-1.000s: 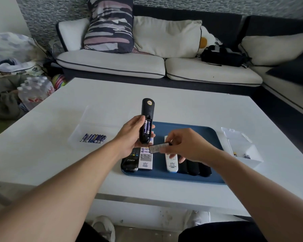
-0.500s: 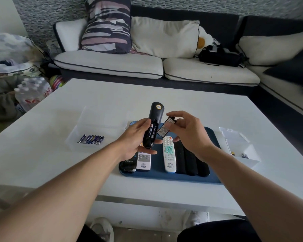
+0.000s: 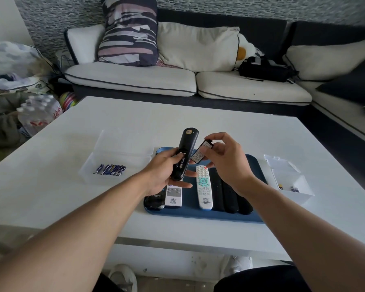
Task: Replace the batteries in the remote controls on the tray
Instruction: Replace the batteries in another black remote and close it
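— So, how far has the work got?

— One black remote [image 3: 184, 157] is held back-up in the left hand [image 3: 163, 173] above the blue tray [image 3: 252, 216], its battery bay open, with cells seemingly seated inside. The battery cover [image 3: 201, 153] is pinched in the right hand's [image 3: 226, 159] grip just beside it, not yet fitted.

— And what is left?

— Two white remotes [image 3: 203, 187] and several black ones are laid on the tray; whether they have been served cannot be told. Fresh batteries [image 3: 110, 170] are kept in the clear box [image 3: 118, 144] on the surface's left; a few cells, probably spent, are seen in the white box [image 3: 291, 185] at the right.
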Tool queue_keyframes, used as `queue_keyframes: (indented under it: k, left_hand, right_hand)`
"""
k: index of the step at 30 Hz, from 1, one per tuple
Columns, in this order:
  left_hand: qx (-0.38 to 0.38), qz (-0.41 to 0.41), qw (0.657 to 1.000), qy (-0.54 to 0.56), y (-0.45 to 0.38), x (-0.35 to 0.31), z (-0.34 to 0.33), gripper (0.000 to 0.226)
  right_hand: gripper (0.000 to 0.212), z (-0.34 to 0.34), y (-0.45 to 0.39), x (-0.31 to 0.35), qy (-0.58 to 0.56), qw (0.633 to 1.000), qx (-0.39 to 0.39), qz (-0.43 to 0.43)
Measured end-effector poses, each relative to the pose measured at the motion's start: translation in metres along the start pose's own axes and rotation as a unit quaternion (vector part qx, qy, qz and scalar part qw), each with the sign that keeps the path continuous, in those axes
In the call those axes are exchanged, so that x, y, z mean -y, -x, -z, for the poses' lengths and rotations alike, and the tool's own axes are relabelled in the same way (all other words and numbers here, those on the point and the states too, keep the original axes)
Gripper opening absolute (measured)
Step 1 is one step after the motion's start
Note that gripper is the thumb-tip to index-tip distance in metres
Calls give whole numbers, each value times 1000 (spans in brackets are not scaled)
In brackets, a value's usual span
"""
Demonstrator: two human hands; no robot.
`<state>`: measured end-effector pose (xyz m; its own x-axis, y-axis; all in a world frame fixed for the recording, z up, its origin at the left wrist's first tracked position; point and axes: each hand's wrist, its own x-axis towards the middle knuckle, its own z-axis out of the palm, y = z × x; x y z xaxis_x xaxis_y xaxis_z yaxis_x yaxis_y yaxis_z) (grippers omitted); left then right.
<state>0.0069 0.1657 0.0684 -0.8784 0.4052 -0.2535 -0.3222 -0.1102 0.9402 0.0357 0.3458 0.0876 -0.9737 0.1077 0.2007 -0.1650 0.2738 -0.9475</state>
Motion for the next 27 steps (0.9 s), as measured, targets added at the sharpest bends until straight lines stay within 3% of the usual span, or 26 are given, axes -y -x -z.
queue_keyframes:
  k: [19,27]
  left_hand:
    - [5,18,997,79,-1,-2,1,33]
    - [29,20,995,89,3,-5,-3,35]
  right_hand:
    - [18,-6,-1,5,2,1000,-21,12]
    - [24,-13,2,10,-19,999,32,6]
